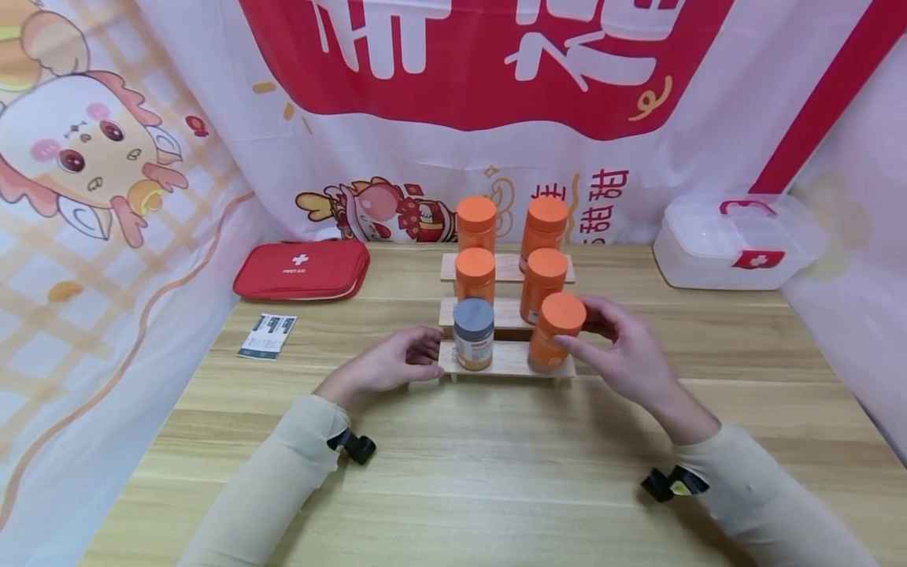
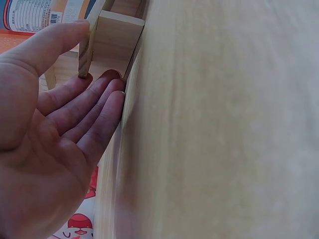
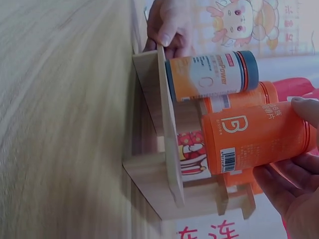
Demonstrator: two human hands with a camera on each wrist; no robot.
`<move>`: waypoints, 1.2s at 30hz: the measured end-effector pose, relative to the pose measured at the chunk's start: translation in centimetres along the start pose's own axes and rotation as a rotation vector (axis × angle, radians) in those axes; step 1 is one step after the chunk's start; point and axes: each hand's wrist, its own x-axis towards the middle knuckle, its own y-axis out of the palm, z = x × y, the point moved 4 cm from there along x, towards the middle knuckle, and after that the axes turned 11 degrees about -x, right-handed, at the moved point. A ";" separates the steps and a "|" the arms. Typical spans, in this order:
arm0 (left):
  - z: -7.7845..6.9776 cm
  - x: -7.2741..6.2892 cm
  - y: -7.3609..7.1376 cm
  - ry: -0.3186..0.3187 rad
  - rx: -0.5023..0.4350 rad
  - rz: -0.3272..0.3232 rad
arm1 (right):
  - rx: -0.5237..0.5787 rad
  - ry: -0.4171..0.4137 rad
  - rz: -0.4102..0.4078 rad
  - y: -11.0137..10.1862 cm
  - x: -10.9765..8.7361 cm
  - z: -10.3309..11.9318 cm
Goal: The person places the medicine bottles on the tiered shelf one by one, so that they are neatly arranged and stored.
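My right hand grips an orange pill bottle between thumb and fingers, over the right end of the lowest tier of a wooden step rack. The right wrist view shows a gap between the bottle's base and the board. My left hand pinches the left end of that tier, thumb at the board's edge and fingers below it. A grey-capped bottle stands upright on the lowest tier, near the left hand. Behind, orange-capped bottles stand in pairs on the middle tier and top tier.
A red first-aid pouch lies at the back left, with a printed card in front of it. At the back right stands a white lidded box with a red handle. A printed cloth hangs behind the table.
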 end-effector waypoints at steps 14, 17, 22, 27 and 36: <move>0.0 0.1 0.2 0.011 0.017 0.000 | 0.010 0.025 0.031 2.3 0.3 -0.8; 0.0 0.0 0.2 0.012 0.015 -0.001 | 0.003 0.040 0.024 2.5 0.3 -1.1; -0.1 0.0 0.2 0.010 0.011 0.000 | -0.006 0.074 0.022 2.6 0.4 -0.9; 0.0 0.0 0.2 0.011 0.009 -0.001 | 0.005 0.105 0.019 2.7 0.5 -0.9; 0.0 -0.1 0.3 0.025 0.000 0.005 | 0.020 0.102 0.020 2.8 0.3 -0.9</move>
